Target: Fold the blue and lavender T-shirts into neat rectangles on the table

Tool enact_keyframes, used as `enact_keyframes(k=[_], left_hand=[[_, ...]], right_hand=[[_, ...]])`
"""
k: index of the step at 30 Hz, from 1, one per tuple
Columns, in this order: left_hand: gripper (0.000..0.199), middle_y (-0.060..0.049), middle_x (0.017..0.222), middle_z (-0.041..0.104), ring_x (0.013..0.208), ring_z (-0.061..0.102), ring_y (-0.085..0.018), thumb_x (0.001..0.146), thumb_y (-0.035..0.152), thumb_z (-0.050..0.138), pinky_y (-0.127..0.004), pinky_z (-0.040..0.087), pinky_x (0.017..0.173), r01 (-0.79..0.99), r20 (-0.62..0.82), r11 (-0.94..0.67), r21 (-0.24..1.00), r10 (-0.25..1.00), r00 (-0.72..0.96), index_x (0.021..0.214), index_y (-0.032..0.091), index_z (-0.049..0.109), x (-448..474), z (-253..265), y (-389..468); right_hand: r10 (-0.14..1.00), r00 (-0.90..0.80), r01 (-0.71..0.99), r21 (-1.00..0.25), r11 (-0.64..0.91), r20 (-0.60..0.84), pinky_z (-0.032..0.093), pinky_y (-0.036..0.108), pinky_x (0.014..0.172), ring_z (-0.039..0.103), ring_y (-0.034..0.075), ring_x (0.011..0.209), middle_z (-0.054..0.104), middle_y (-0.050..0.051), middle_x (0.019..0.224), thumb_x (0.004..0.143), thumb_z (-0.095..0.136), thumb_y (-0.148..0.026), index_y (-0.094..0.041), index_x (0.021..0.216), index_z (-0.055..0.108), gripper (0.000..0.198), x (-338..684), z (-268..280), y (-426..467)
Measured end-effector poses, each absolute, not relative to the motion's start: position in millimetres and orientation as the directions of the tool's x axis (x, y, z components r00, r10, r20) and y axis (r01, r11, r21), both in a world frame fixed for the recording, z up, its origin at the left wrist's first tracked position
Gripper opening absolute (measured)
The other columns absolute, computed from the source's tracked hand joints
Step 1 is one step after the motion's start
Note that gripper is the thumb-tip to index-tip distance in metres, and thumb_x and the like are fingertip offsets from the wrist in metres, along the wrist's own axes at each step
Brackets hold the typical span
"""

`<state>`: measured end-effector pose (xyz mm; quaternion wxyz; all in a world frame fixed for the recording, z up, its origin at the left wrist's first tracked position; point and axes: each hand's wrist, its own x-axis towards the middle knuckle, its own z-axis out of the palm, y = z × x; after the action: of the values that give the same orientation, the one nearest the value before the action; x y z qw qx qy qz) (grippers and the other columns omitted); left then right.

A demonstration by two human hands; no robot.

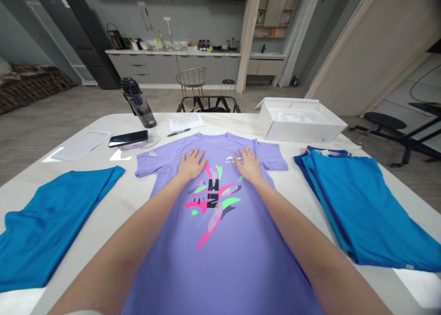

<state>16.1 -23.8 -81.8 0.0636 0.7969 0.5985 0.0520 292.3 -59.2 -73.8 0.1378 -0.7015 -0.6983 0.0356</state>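
A purple T-shirt (241,241) with a bright pink, green and black print lies spread out, its collar toward the far side and its lower part running out of view at the bottom. My left hand (192,164) rests flat on the upper chest, left of the print, fingers spread. On the other side of the chest my right hand (248,164) lies flat too, fingers apart, partly covering a small white logo. Neither hand grips the cloth. Both short sleeves stretch outward on the tabletop.
On the white table (117,204) are a folded blue garment (58,214), a stack of folded clothes (372,204), an open white box (299,126), a water bottle (139,104), a phone (128,138), a pen (179,132) and a paper sheet (186,122). Chairs stand beyond.
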Motion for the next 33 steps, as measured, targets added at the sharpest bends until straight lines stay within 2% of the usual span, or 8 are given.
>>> enact_keyframes(k=[5,8,11,15,18,23,28,33], left_hand=[[0.052,-0.013,0.152,0.055,0.14,0.049,-0.033,0.105,0.048,0.032,-0.057,0.032,0.118,0.954,0.094,-0.295,0.049,0.952,0.29,0.146,0.024,0.055,24,-68,-14],[0.044,-0.017,0.133,0.065,0.125,0.059,-0.034,0.104,0.041,0.038,-0.052,0.042,0.107,0.961,0.101,-0.275,-0.029,0.956,0.277,0.132,0.019,0.064,32,-58,4],[0.038,-0.019,0.127,0.067,0.12,0.062,-0.036,0.102,0.033,0.042,-0.053,0.044,0.103,0.968,0.09,-0.245,-0.056,0.964,0.25,0.124,0.015,0.066,44,-52,24],[0.035,-0.018,0.127,0.069,0.121,0.063,-0.034,0.101,0.03,0.044,-0.051,0.043,0.105,0.969,0.049,-0.246,0.002,0.968,0.246,0.123,0.016,0.066,72,-49,49],[0.035,-0.013,0.129,0.07,0.119,0.065,-0.029,0.099,0.028,0.048,-0.041,0.048,0.103,0.937,0.014,-0.326,0.129,0.945,0.327,0.129,0.019,0.064,104,-49,63],[0.037,-0.012,0.128,0.07,0.117,0.066,-0.025,0.099,0.025,0.048,-0.034,0.05,0.099,0.835,0.103,-0.466,0.291,0.883,0.457,0.133,0.02,0.061,164,-50,87],[0.041,-0.015,0.125,0.07,0.117,0.068,-0.029,0.1,0.025,0.047,-0.037,0.051,0.096,0.882,-0.02,-0.374,0.288,0.918,0.396,0.14,0.023,0.056,201,-50,116],[0.04,-0.022,0.122,0.07,0.117,0.068,-0.035,0.096,0.019,0.048,-0.042,0.051,0.096,0.905,-0.12,-0.305,0.297,0.928,0.352,0.135,0.018,0.058,207,-60,136]], right_hand=[[0.983,0.153,0.967,-0.222,-0.127,0.102,0.038,0.053,0.11,0.052,0.034,0.133,0.058,0.019,0.147,0.108,0.029,-0.049,-0.017,0.146,0.052,0.055,351,-66,-45],[0.979,0.191,0.972,-0.153,-0.178,0.072,0.042,0.052,0.106,0.054,0.035,0.129,0.061,0.02,0.14,0.108,0.032,-0.039,-0.015,0.138,0.06,0.047,385,-61,-34],[0.976,0.206,0.974,-0.108,-0.198,0.069,0.046,0.046,0.1,0.054,0.035,0.127,0.061,0.022,0.138,0.105,0.035,-0.027,-0.012,0.137,0.062,0.044,408,-58,-25],[0.975,0.202,0.979,-0.028,-0.201,0.088,0.047,0.045,0.095,0.054,0.035,0.123,0.062,0.025,0.132,0.099,0.034,-0.013,-0.009,0.134,0.063,0.046,422,-54,-19],[0.978,0.187,0.981,0.037,-0.191,0.092,0.045,0.045,0.095,0.054,0.035,0.121,0.065,0.027,0.127,0.096,0.032,-0.008,-0.006,0.13,0.065,0.048,428,-51,-15],[0.983,0.165,0.977,0.121,-0.174,0.079,0.043,0.042,0.095,0.054,0.033,0.12,0.068,0.023,0.125,0.096,0.033,-0.007,-0.008,0.125,0.067,0.044,441,-50,-9],[0.971,0.231,0.956,0.169,-0.239,0.064,0.045,0.039,0.091,0.055,0.032,0.12,0.065,0.023,0.129,0.099,0.034,-0.008,-0.01,0.121,0.069,0.042,450,-47,-4],[0.946,0.316,0.932,0.163,-0.324,0.075,0.048,0.04,0.087,0.056,0.034,0.119,0.063,0.025,0.129,0.1,0.031,-0.008,-0.009,0.125,0.066,0.044,450,-48,-4]])
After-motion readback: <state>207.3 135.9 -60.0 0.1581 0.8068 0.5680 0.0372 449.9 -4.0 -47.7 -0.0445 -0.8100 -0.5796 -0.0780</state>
